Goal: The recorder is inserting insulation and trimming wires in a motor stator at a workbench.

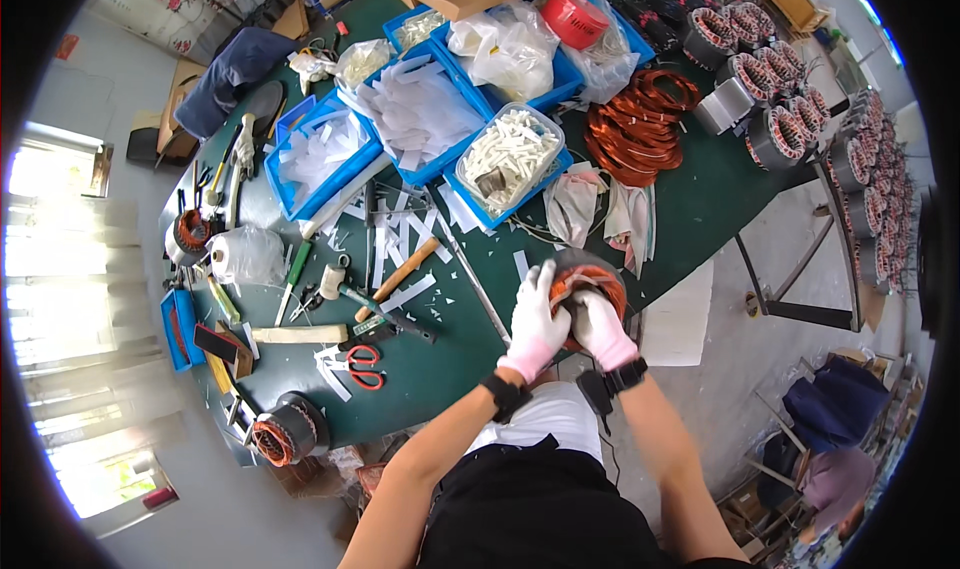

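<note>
At the table's near edge stands a motor stator, a dark metal ring with orange copper windings. My left hand, in a white glove with a pink cuff, grips its left side, fingers along the rim. My right hand, gloved likewise, is closed at the windings on the near right, with its fingertips partly hidden inside the ring. Just beyond the stator lie pale cloths. A heap of copper wire coils rests farther back.
Blue bins of white plastic slips and a tub of white tubes fill the table's back. To the left lie a mallet, red-handled scissors and a wooden stick. Finished stators stand at right; another stator sits front left.
</note>
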`<state>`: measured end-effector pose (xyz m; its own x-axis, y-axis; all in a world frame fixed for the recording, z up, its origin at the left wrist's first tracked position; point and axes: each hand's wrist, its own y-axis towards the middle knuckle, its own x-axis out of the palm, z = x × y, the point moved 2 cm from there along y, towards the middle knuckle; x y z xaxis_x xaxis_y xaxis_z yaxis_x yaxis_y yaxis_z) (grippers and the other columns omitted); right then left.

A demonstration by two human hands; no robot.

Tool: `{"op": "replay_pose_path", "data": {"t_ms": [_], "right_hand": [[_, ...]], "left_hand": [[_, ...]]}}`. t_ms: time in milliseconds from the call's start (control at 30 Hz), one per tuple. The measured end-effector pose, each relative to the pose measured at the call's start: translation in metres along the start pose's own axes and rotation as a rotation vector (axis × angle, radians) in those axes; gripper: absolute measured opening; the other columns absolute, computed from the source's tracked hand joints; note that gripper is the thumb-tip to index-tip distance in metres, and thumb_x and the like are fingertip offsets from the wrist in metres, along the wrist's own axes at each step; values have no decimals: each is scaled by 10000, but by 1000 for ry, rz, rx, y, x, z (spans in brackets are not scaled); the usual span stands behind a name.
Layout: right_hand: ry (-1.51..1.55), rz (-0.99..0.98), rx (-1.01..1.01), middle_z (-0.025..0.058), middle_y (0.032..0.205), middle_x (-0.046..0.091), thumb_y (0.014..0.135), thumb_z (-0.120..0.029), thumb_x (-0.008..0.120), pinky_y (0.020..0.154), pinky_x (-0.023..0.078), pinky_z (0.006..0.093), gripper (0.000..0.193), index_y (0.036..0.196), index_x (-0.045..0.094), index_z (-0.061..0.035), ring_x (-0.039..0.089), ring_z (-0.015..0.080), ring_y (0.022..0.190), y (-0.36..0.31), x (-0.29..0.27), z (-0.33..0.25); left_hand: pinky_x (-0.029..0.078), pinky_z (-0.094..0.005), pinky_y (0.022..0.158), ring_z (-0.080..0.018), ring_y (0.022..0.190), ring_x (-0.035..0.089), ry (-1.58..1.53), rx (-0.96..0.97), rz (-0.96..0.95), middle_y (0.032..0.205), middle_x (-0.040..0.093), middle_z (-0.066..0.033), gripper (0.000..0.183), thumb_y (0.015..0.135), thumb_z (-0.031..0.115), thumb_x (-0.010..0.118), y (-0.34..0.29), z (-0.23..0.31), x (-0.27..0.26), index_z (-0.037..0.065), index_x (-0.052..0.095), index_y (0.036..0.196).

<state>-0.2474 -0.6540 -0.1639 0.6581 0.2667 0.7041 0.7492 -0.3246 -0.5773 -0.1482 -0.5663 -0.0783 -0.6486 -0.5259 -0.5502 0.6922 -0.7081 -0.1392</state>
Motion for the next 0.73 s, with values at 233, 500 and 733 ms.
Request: {"op": "replay_pose_path", "data": {"t_ms": [233,500,733], "right_hand": [[55,11,-88,127,1374,476,997,-265,352,1117,311,414,423,1347,438,-43,448,253,1285,-21,-11,25],[271,-404,180,150,1122,625,1045,-337,381,1062,403,373,418,1285,481,-9,588,229,1088,-12,16,-10],[245,-715,49,124,1071,605,1026,-253,455,917,426,431,265,1103,563,-24,564,241,1072,-8,11,25]], "left_hand": [[408,-540,983,-491,1180,440,244,220,-7,1260,443,-296,651,613,217,788,-72,10,0,39,523,1180],[444,-481,947,-409,1198,477,123,402,-95,1288,478,-215,531,708,247,711,-86,10,-25,120,556,1200],[510,-413,877,-326,1007,627,391,-620,396,1052,664,-166,245,800,117,571,-179,-104,-229,69,699,1003]]}}
